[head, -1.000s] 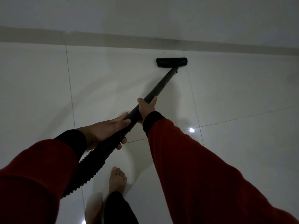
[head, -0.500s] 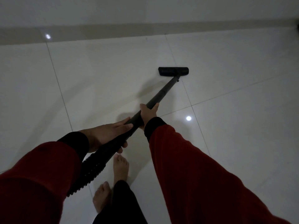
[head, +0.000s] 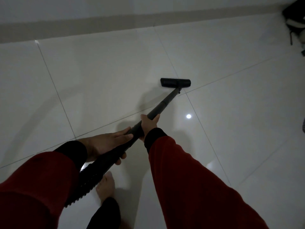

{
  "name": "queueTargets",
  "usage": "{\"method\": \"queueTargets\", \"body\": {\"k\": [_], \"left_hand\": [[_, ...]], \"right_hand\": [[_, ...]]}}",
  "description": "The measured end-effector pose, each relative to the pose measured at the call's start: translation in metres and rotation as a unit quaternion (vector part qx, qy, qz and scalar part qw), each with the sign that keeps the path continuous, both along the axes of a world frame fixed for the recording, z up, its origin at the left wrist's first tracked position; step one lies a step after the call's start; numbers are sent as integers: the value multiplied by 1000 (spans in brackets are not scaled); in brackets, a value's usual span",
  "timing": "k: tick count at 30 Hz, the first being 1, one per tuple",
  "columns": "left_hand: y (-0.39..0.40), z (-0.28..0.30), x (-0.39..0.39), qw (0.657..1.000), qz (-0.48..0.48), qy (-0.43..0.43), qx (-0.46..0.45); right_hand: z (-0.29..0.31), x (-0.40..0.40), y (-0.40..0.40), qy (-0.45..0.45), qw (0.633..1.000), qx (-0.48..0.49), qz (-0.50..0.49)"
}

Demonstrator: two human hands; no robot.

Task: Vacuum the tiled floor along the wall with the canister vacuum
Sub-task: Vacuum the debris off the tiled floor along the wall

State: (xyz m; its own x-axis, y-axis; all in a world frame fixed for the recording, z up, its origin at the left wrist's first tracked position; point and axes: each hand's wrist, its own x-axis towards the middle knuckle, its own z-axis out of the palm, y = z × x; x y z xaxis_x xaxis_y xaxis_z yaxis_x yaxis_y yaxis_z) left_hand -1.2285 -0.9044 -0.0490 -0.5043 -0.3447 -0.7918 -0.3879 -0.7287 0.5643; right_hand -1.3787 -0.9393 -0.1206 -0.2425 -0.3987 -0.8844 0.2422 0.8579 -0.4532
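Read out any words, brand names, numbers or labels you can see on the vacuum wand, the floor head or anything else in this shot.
None can be read.
Floor head: plain black, no marking shows.
Wand and ribbed hose: dark, no label visible; the picture is dim.
Dark object at the top right edge: blurred and cut off, so any print on it cannot be told.

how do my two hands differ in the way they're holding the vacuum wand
The right hand grips farther down the vacuum wand, toward the floor head; the left hand sits nearer the ribbed hose. The right hand wraps the tube tightly, while the left hand lies more along it, fingers stretched forward. The right arm reaches out straighter; the left stays closer to the body. Both hands are bare, with red sleeves and dark cuffs.
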Motion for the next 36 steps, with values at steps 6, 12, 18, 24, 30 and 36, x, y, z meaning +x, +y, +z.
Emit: {"method": "queueTargets", "body": {"k": [6,12,18,24,30,36], "left_hand": [[56,8,-10,999,-29,-20,-8],[138,7,-6,999,-24,-28,4],[214,25,33,996,-70,-46,-18],[273,39,125,992,-51,-114,-23],[308,44,239,980,-50,-186,-41],[352,57,329,936,-98,-323,-100]], "right_hand": [[-1,-9,61,-18,999,4,-35],[9,-5,146,-39,998,5,-44],[24,31,228,-87,993,-6,-79],[24,96,282,-104,978,20,180],[3,157,284,244,706,-221,627],[-15,259,284,150,479,-317,805]]}}
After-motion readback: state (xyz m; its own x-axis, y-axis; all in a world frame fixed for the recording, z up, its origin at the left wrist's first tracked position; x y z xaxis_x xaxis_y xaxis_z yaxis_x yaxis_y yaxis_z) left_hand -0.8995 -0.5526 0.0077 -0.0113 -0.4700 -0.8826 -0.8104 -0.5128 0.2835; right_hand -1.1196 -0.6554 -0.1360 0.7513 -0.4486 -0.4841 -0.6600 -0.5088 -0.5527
